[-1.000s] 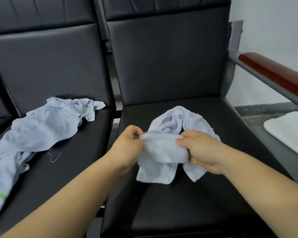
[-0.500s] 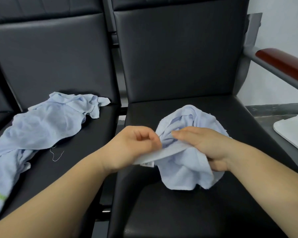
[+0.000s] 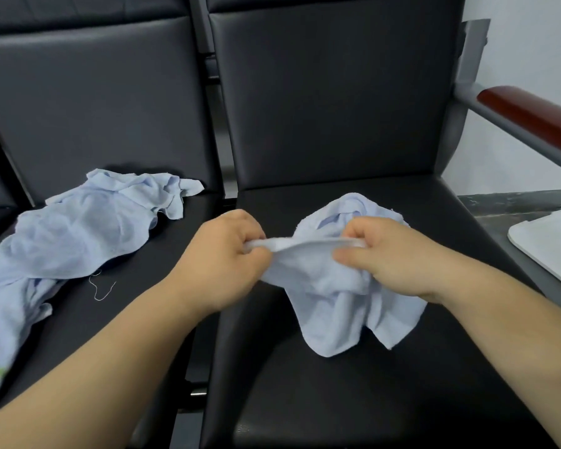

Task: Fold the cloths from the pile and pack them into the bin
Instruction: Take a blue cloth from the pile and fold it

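Observation:
A crumpled light-blue cloth (image 3: pixel 334 306) hangs over the right black seat (image 3: pixel 353 400). My left hand (image 3: pixel 222 254) pinches one end of its upper edge and my right hand (image 3: pixel 389 254) pinches the other end, so a short strip of edge is stretched between them. The rest of the cloth droops onto the seat below my hands and bunches up behind them. A pile of light-blue cloths (image 3: pixel 72 241) lies spread over the left seat. A white bin (image 3: pixel 551 251) shows partly at the right edge.
The two black padded seats stand side by side with tall backrests (image 3: pixel 334 92). A grey armrest with a red-brown pad (image 3: pixel 531 115) runs along the right. A loose thread (image 3: pixel 102 290) lies on the left seat beside the pile.
My hands have moved apart along the cloth's edge, pulling it taut between them. The lower part of the cloth has dropped and spread further over the seat.

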Motion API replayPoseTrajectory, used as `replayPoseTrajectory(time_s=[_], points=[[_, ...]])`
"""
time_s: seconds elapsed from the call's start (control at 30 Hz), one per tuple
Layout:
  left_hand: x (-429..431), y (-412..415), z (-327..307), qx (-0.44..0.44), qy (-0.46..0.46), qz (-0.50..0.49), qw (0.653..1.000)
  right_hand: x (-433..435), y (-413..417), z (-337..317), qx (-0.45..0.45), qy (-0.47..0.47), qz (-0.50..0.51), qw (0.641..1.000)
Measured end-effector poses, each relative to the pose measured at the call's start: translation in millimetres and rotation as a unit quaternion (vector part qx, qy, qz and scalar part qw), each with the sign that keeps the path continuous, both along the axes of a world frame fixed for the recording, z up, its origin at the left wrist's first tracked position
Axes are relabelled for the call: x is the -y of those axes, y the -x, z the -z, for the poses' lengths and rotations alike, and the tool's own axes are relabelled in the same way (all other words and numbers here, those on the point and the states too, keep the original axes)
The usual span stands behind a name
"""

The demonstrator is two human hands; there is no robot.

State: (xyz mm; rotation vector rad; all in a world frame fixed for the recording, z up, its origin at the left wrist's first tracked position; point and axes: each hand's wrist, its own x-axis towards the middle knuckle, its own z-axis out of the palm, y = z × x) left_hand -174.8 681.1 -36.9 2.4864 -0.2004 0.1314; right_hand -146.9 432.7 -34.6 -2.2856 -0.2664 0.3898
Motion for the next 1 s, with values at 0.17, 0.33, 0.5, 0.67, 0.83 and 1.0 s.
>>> replayPoseTrajectory(time_s=[0.17, 0.33, 0.5, 0.67, 0.83, 1.0], points=[[10.6, 5.0, -4.8, 0.001, 0.16, -0.046, 0.986, 7.0, 4.0, -11.2, -0.042, 0.073, -0.073, 0.994], [6.0, 12.2, -12.4, -0.034, 0.122, 0.035, 0.991, 22.3, -3.0, -8.5, -0.021, 0.077, -0.016, 0.997], [4.6, 12.6, -7.9, -0.112, 0.043, 0.1, 0.988, 18.5, -0.2, -16.4, -0.037, -0.187, 0.066, 0.979], [3.5, 9.3, -8.3, -0.056, 0.111, 0.023, 0.992, 17.2, 7.6, -20.5, -0.058, -0.126, -0.064, 0.988], [9.6, 11.7, -19.6, -0.103, 0.311, 0.006, 0.945, 12.3, 1.8, -6.9, -0.006, 0.138, -0.048, 0.989], [1.6, 7.4, -15.0, -0.094, 0.061, 0.075, 0.991, 19.9, 2.2, -20.3, -0.007, -0.094, 0.064, 0.993]])
